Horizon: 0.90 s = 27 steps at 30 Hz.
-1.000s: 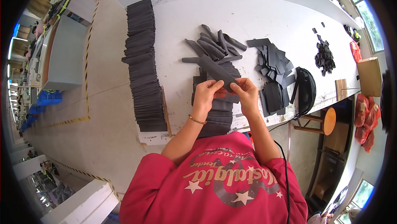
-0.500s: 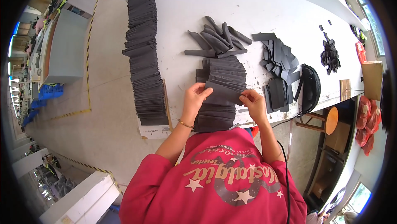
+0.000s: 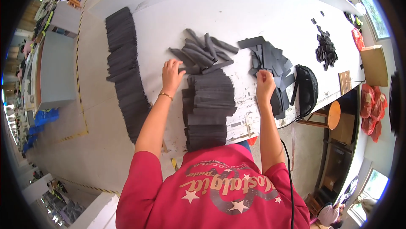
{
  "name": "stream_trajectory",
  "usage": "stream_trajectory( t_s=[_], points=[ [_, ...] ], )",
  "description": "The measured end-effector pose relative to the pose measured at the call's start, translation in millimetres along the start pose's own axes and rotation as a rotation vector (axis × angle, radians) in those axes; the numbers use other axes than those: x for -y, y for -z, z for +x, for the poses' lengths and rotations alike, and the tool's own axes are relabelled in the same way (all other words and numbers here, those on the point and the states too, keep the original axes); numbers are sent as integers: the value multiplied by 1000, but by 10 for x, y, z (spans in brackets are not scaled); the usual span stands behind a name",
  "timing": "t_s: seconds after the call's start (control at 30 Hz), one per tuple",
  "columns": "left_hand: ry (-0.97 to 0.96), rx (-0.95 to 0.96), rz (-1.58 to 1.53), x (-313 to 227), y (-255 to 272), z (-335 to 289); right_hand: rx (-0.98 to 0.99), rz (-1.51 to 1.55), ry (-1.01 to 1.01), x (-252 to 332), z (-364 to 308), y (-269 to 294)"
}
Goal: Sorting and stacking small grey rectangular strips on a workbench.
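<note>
My left hand (image 3: 171, 78) is at the near-left end of a loose heap of rolled dark grey fabric pieces (image 3: 198, 55). Its thumb and fingers are apart around the tip of one roll; whether they touch it I cannot tell. Over a pile of flat dark rectangular pieces (image 3: 275, 60), my right hand (image 3: 265, 86) has its fingertips pinched together; what is between them is hidden. Between my forearms lies a long overlapping stack of dark fabric pieces (image 3: 211, 102), running toward my body.
Another long row of dark pieces (image 3: 122, 60) lines the white table's (image 3: 220, 7) left edge. Right of the flat pile sit a black mesh-like pouch (image 3: 306, 89) with a cable and a heap of small dark pieces (image 3: 325, 49). A wooden stool (image 3: 333, 115) stands beyond the table's edge.
Both hands have let go of the dark piece they held over the middle stack. My left hand has moved to the rolls, my right to the flat pile. The view has shifted.
</note>
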State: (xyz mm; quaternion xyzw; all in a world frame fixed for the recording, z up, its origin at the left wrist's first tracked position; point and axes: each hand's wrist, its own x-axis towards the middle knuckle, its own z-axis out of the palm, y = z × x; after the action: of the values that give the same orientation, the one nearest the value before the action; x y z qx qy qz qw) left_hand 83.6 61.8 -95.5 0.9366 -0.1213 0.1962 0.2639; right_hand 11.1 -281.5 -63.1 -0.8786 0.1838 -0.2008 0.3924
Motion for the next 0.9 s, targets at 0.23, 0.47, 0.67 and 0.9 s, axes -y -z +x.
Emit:
stream_trajectory(
  t_s=[0.23,0.47,0.67,0.9],
  points=[
    [18,221,-56,346,-170,-55,67,-305,205,-284,1093,-655],
    [852,47,-776,242,-20,-145,473,-958,942,-948,1431,-1000],
    [1234,-163,-1473,79,52,-273,370,-883,1023,-704,1586,-750],
    [1220,-32,-1748,-433,214,-86,541,-221,148,22,1472,-168]
  ],
)
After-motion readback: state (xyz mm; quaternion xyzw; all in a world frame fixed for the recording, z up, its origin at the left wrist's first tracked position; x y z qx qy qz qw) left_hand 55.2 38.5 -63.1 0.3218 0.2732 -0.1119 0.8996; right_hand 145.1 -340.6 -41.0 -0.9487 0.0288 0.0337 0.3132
